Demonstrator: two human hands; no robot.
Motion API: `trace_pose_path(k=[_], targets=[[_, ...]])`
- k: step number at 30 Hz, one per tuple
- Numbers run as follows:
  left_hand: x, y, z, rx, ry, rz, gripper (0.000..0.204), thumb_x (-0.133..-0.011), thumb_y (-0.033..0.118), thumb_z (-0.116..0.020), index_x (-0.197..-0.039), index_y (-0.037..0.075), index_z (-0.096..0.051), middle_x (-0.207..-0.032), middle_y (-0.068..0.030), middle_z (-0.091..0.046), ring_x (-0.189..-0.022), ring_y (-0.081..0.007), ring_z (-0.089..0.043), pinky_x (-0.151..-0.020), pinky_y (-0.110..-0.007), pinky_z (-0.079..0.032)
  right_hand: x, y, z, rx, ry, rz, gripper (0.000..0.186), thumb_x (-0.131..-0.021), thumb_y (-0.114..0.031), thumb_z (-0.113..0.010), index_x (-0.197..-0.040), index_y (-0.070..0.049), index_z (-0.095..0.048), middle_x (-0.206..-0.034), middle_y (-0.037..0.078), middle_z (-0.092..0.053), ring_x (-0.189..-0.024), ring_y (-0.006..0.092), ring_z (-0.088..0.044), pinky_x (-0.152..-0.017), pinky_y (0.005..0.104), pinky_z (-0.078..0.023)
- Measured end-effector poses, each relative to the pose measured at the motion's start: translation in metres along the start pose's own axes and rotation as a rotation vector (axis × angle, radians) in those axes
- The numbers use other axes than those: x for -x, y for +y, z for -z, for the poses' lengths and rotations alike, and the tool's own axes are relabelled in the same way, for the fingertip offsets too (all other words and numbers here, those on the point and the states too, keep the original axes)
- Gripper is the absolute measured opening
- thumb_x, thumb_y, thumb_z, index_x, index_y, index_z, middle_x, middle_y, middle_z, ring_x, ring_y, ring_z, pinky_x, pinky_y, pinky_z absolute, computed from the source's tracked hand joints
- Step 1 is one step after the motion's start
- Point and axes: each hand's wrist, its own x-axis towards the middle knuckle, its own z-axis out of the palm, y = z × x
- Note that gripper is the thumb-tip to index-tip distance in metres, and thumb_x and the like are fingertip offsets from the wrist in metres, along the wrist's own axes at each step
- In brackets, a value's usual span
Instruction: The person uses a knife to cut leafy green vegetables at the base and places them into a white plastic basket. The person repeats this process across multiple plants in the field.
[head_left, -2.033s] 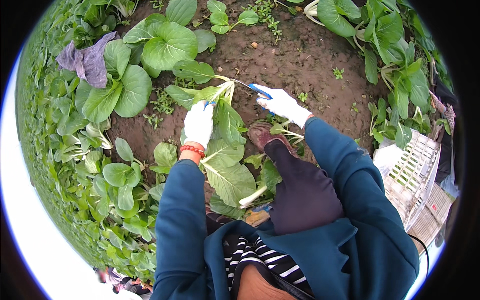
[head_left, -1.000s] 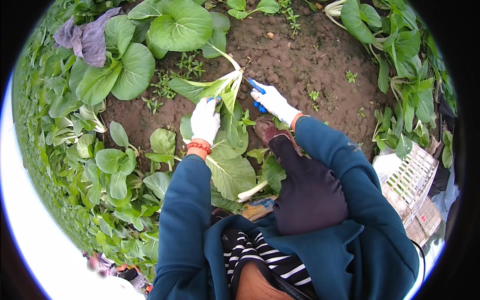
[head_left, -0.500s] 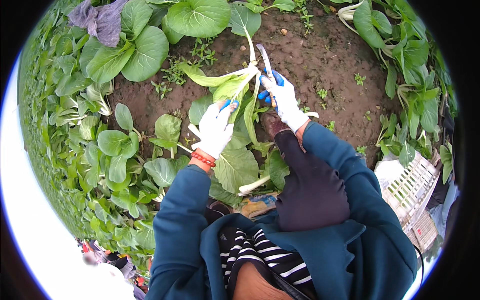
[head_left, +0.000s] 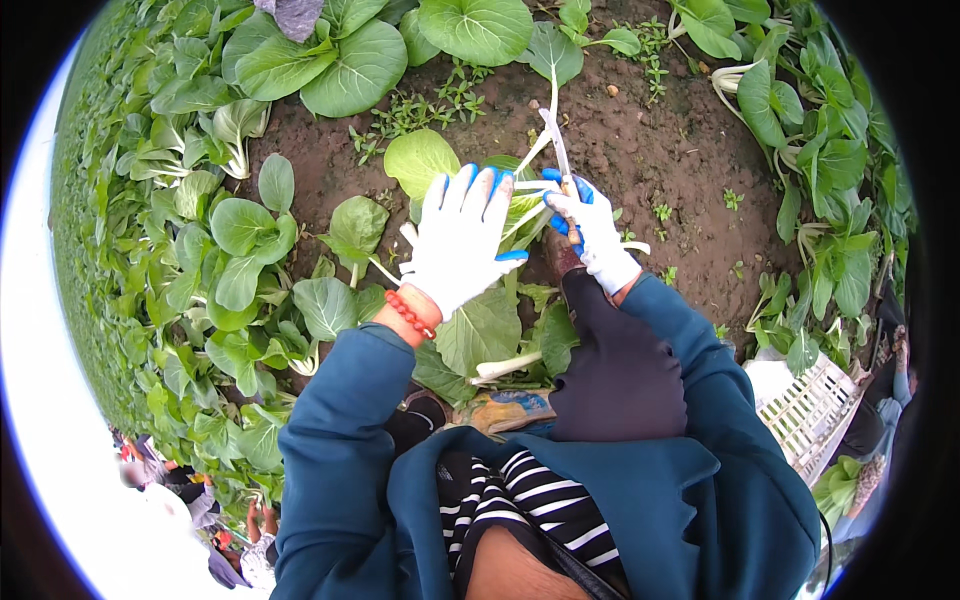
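In white gloves with blue fingers, my left hand [head_left: 465, 230] spreads open over a leafy vegetable [head_left: 420, 160] with pale stalks, hiding part of it. I cannot tell whether that hand touches it. Just to its right, my right hand [head_left: 588, 222] is closed round a knife [head_left: 560, 145], whose blade points away from me beside the stalks. Large detached leaves [head_left: 475, 330] and a white-stemmed piece [head_left: 505, 368] lie below my hands, near my boot [head_left: 563, 258].
Soil [head_left: 690, 145] with small weeds lies between rows of leafy plants [head_left: 240, 230]. A slatted crate [head_left: 805, 410] sits at the lower right, beside a co-worker [head_left: 865, 480] at the rim. Other people [head_left: 255, 550] show at the lower left. A purple cloth [head_left: 290, 12] lies at the top.
My left hand has gone from gripping the plant to spread fingers. My right hand has turned the knife to point upward in the picture, and the whole view has shifted.
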Motion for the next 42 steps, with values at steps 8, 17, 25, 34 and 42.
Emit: trace_pose_path(k=[8, 17, 25, 34, 42], targets=[[0.014, -0.014, -0.011, 0.189, -0.134, 0.048, 0.063, -0.081, 0.040, -0.071, -0.135, 0.010, -0.056, -0.117, -0.0154, -0.063, -0.115, -0.0302, -0.056, -0.108, -0.044, -0.034, 0.062, -0.062, -0.044, 0.395, -0.285, 0.026, 0.043, -0.084, -0.004, -0.074, -0.125, 0.000, -0.062, -0.086, -0.003, -0.062, -0.065, 0.0024, -0.049, -0.057, 0.0177, -0.039], [0.180, -0.102, 0.106, 0.151, 0.024, 0.317, 0.054, -0.086, 0.028, -0.059, -0.138, 0.015, -0.052, -0.114, -0.0139, -0.065, -0.097, -0.0358, -0.064, -0.082, -0.046, -0.052, 0.084, -0.113, -0.091, 1.007, -0.408, 0.472, 0.043, -0.086, -0.014, -0.075, -0.128, -0.009, -0.064, -0.092, 0.001, -0.069, -0.073, 0.0060, -0.061, -0.066, 0.0229, -0.049], [0.409, -0.148, 0.192, 0.023, -0.027, 0.972, 0.034, -0.081, 0.027, -0.066, -0.109, 0.008, -0.067, -0.089, -0.0113, -0.069, -0.080, -0.0266, -0.066, -0.073, -0.038, -0.051, 0.129, -0.162, -0.199, 1.320, -0.496, 0.574, 0.039, -0.090, -0.021, -0.071, -0.125, -0.005, -0.064, -0.093, 0.001, -0.066, -0.082, 0.0098, -0.059, -0.075, 0.0270, -0.049], [0.445, -0.121, -0.049, 0.144, -0.791, 0.804, 0.027, -0.091, 0.031, -0.059, -0.095, 0.012, -0.078, -0.094, -0.0098, -0.075, -0.092, -0.0306, -0.072, -0.075, -0.045, -0.056, 0.128, 0.031, -0.317, 1.239, -0.965, -0.126, 0.025, -0.094, -0.026, -0.068, -0.109, -0.006, -0.065, -0.077, -0.004, -0.057, -0.070, 0.0049, -0.051, -0.059, 0.0236, -0.043], [0.426, -0.215, -0.109, 0.121, -0.722, 0.992, 0.075, -0.085, 0.033, -0.073, -0.144, 0.002, -0.040, -0.110, -0.0221, -0.070, -0.099, -0.0351, -0.068, -0.085, -0.044, -0.052, 0.107, 0.153, -0.334, 0.801, -0.746, -0.306, 0.039, -0.096, -0.024, -0.066, -0.130, -0.006, -0.061, -0.076, -0.001, -0.061, -0.057, 0.0038, -0.051, -0.052, 0.0193, -0.043]])
